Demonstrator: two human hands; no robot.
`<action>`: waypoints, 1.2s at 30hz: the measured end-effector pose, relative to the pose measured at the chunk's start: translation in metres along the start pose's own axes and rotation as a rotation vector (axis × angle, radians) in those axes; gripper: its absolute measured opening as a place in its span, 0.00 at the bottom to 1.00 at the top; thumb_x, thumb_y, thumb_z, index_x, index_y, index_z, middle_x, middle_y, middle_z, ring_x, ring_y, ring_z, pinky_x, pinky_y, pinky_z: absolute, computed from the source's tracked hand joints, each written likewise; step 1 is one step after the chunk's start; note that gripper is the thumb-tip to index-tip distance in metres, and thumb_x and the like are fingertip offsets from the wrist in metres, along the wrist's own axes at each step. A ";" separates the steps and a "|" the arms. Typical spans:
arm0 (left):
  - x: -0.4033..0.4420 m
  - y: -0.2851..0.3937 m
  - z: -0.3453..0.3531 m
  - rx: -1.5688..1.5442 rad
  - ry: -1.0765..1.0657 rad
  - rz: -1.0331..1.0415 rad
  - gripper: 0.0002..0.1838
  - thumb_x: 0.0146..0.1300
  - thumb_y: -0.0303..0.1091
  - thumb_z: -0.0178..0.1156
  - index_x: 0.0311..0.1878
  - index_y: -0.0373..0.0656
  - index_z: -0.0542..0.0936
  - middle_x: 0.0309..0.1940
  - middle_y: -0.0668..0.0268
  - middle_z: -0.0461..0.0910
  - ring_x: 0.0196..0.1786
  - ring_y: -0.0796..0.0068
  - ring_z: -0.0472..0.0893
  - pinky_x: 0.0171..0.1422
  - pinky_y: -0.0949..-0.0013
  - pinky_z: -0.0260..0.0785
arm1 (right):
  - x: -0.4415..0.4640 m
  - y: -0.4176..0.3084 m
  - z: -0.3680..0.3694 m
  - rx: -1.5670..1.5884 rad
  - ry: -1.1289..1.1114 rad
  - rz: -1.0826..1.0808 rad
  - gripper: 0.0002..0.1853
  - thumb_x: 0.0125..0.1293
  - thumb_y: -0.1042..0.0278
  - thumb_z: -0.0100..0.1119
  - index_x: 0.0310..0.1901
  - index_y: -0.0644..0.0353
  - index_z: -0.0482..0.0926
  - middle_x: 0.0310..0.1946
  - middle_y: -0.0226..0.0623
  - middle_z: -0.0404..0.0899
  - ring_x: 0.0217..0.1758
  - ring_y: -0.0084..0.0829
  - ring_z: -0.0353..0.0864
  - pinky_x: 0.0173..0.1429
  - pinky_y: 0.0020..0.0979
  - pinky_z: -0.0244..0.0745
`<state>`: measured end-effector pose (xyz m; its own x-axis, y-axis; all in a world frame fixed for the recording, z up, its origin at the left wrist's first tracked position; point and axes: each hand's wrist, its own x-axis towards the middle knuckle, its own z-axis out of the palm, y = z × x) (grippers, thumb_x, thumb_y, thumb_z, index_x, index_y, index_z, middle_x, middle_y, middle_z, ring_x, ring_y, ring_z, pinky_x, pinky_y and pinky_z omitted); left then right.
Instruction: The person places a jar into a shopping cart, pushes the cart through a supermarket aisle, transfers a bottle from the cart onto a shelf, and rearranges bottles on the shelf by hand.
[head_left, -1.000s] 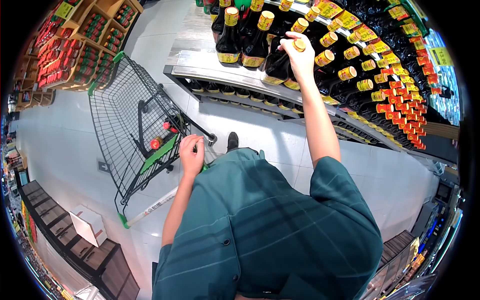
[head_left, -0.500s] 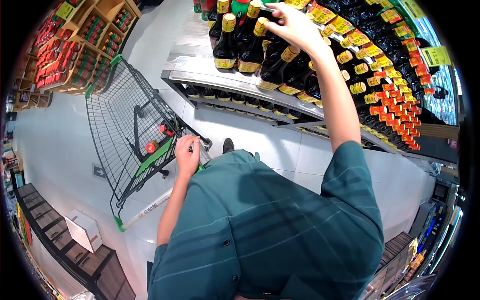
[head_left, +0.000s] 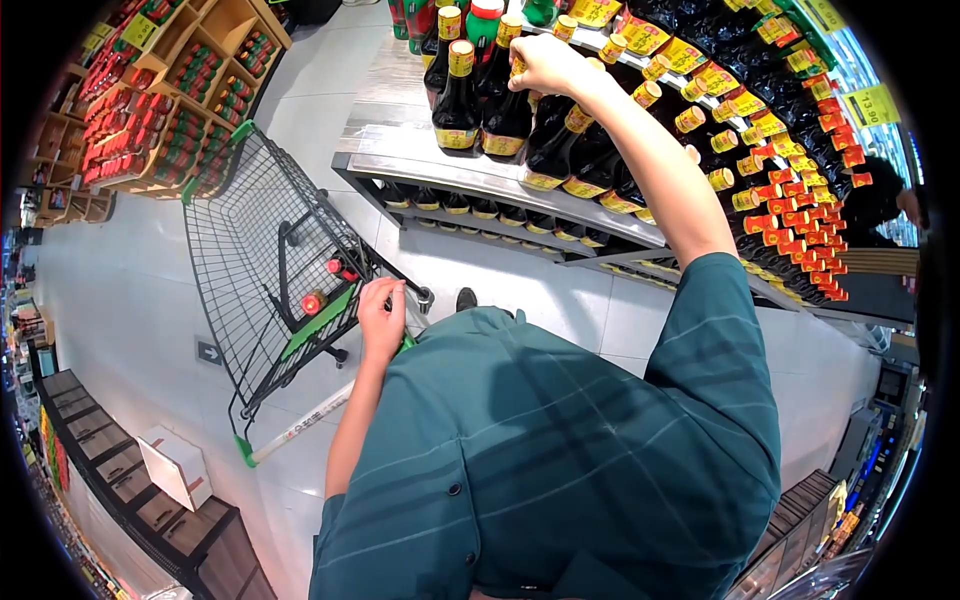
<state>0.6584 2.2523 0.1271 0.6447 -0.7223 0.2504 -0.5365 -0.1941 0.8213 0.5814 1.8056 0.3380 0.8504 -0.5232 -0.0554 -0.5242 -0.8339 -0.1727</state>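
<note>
Up at the shelf top, my right hand (head_left: 548,66) is closed around the yellow-capped neck of a dark sauce bottle (head_left: 504,128). That bottle stands upright with a yellow label near its base. Beside it on the left is a matching bottle (head_left: 457,112), and more alike stand to the right. My left hand (head_left: 381,315) hangs by the handle end of a shopping cart (head_left: 240,230), its forearm across the handle bar (head_left: 315,418). Its fingers are curled together, and whatever they may hold is hidden. Two red-capped items (head_left: 314,303) lie in the cart.
Rows of dark bottles with orange caps (head_left: 800,235) fill the display on the right. A lower shelf (head_left: 480,208) holds more bottles. Wooden racks (head_left: 215,75) with jars stand at upper left. A white box (head_left: 172,468) sits by dark cabinets at lower left.
My right hand has lowered slightly and left, and its fingers have closed around the bottle's neck. The left hand stays by the cart handle. The view has shifted a little.
</note>
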 end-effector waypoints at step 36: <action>0.018 0.017 0.012 0.116 -0.107 0.062 0.04 0.65 0.26 0.65 0.37 0.37 0.86 0.37 0.57 0.85 0.51 0.54 0.82 0.60 0.57 0.72 | -0.036 0.061 -0.101 -0.067 0.825 0.038 0.22 0.67 0.49 0.59 0.23 0.58 0.83 0.20 0.44 0.81 0.27 0.45 0.82 0.36 0.44 0.76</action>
<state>0.6542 2.2277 0.1398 0.5498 -0.8009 0.2374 -0.6367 -0.2178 0.7397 0.5145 1.7561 0.4287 0.5398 -0.4906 0.6840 -0.5761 -0.8078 -0.1248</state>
